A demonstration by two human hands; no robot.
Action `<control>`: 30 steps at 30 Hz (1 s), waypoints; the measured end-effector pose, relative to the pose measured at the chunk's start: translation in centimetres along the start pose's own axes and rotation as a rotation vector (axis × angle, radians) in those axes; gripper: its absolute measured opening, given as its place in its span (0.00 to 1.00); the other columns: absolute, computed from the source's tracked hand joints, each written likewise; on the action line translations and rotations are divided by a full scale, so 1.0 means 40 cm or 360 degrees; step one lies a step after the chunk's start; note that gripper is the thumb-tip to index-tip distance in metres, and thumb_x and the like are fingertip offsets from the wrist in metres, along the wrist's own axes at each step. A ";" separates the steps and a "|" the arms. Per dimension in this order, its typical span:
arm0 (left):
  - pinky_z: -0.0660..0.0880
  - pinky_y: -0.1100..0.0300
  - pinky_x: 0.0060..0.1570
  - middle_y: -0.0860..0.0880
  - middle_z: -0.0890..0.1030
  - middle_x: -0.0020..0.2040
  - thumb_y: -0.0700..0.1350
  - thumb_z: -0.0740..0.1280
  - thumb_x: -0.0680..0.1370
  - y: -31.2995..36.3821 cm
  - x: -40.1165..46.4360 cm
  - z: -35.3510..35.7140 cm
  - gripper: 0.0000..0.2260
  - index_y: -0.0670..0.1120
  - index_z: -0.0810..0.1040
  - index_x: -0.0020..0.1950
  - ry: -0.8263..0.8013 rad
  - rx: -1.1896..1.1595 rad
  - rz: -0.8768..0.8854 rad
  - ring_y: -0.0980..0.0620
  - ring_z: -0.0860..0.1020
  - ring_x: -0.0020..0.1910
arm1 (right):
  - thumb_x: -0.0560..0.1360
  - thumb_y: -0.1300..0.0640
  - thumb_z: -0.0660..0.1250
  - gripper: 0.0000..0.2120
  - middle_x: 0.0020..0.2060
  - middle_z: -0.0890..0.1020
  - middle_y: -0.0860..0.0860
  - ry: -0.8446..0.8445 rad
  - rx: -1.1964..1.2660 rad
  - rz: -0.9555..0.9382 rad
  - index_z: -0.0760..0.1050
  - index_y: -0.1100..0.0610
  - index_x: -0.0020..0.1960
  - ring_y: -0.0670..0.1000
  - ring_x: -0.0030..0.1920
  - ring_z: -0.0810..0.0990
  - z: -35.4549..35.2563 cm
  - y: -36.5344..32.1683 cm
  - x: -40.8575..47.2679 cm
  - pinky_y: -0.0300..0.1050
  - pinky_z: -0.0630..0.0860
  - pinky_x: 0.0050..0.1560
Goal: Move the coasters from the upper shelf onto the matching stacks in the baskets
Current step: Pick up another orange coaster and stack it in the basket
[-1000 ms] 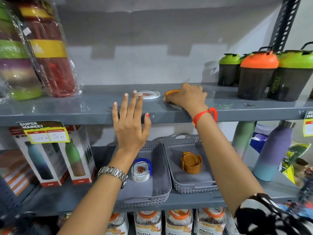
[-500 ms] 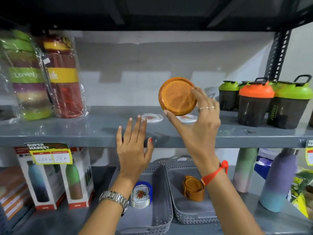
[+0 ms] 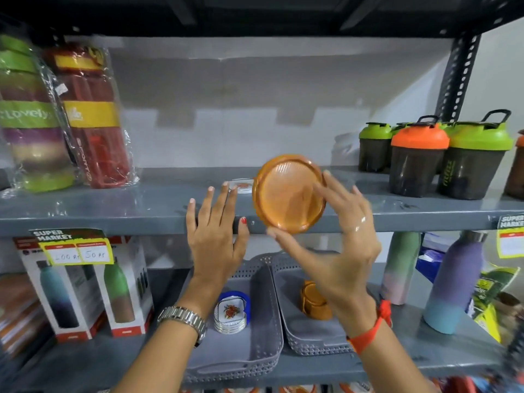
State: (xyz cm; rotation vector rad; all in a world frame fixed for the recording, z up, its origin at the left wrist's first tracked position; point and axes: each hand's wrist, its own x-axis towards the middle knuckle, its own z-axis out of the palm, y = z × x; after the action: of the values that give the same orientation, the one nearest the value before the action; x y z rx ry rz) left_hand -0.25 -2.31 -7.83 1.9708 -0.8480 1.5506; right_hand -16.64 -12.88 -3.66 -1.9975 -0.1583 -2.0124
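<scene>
Upper level, left: two tall stacks of coloured plastic containers in clear wrap, one green-purple, one red-yellow, side by side. Upper level, right: dark shaker bottles grouped close, green lids and an orange lid. Yellow price tag on the rail edge, handwritten figures. Lower level, left: two white boxed bottles. Lower level, right: green-pink gradient bottle and purple-blue gradient bottle with steel cap, both upright.

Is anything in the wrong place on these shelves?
Yes. A white flowered coaster lies alone on the upper shelf, though its matching stack sits in the left basket below. The right hand holds an orange coaster.
</scene>
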 end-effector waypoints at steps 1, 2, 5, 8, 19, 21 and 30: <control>0.51 0.46 0.73 0.45 0.69 0.72 0.52 0.57 0.77 -0.001 -0.001 0.002 0.25 0.45 0.64 0.73 0.0003 0.0006 0.0013 0.45 0.65 0.71 | 0.64 0.43 0.77 0.31 0.59 0.78 0.59 -0.0026 -0.0004 -0.0043 0.75 0.61 0.58 0.52 0.61 0.76 -0.004 0.012 -0.040 0.61 0.69 0.66; 0.51 0.47 0.73 0.45 0.70 0.71 0.51 0.58 0.77 -0.001 -0.002 0.002 0.26 0.44 0.65 0.73 0.0015 0.0011 0.0020 0.45 0.65 0.71 | 0.63 0.43 0.78 0.32 0.59 0.78 0.60 -0.0060 -0.0011 -0.0077 0.74 0.60 0.58 0.53 0.60 0.76 -0.009 0.024 -0.082 0.61 0.69 0.66; 0.51 0.48 0.73 0.45 0.71 0.71 0.50 0.54 0.80 0.001 -0.002 0.005 0.22 0.43 0.68 0.72 0.0065 0.0000 0.0007 0.45 0.66 0.70 | 0.61 0.42 0.79 0.33 0.58 0.78 0.59 -0.0199 -0.0041 -0.0107 0.73 0.58 0.58 0.53 0.57 0.77 -0.018 0.076 -0.207 0.60 0.69 0.65; 0.52 0.48 0.73 0.45 0.71 0.71 0.52 0.50 0.82 -0.002 -0.003 0.013 0.22 0.43 0.68 0.72 0.0100 0.0023 0.0022 0.45 0.66 0.70 | 0.63 0.39 0.75 0.29 0.59 0.79 0.55 -0.0448 -0.0155 0.0084 0.74 0.55 0.56 0.51 0.55 0.75 -0.005 0.151 -0.308 0.62 0.70 0.63; 0.57 0.46 0.71 0.44 0.71 0.70 0.51 0.50 0.81 -0.020 -0.007 0.043 0.23 0.42 0.68 0.72 0.0262 0.0207 0.0110 0.45 0.66 0.71 | 0.60 0.33 0.72 0.32 0.51 0.83 0.61 -0.1451 -0.0933 0.1595 0.78 0.57 0.53 0.63 0.56 0.77 0.086 0.491 -0.454 0.61 0.70 0.63; 0.57 0.46 0.71 0.44 0.72 0.70 0.51 0.50 0.81 -0.020 -0.006 0.047 0.23 0.42 0.68 0.72 0.0287 0.0227 0.0100 0.46 0.66 0.71 | 0.63 0.39 0.74 0.29 0.54 0.82 0.61 -0.1531 -0.0970 0.1639 0.78 0.59 0.54 0.64 0.59 0.75 0.109 0.503 -0.455 0.62 0.67 0.66; 0.58 0.47 0.71 0.45 0.73 0.69 0.52 0.48 0.81 -0.023 -0.004 0.055 0.23 0.43 0.69 0.71 0.0350 0.0258 0.0116 0.46 0.67 0.70 | 0.72 0.38 0.66 0.28 0.69 0.70 0.58 -0.1978 -0.1166 0.1638 0.75 0.57 0.63 0.62 0.72 0.60 0.147 0.510 -0.496 0.71 0.48 0.71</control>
State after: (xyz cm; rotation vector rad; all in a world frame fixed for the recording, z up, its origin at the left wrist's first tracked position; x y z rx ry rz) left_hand 1.87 -3.19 -8.50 1.8503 -0.7303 1.8905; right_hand -5.40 -27.88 -25.83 -2.5555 1.2038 -0.0442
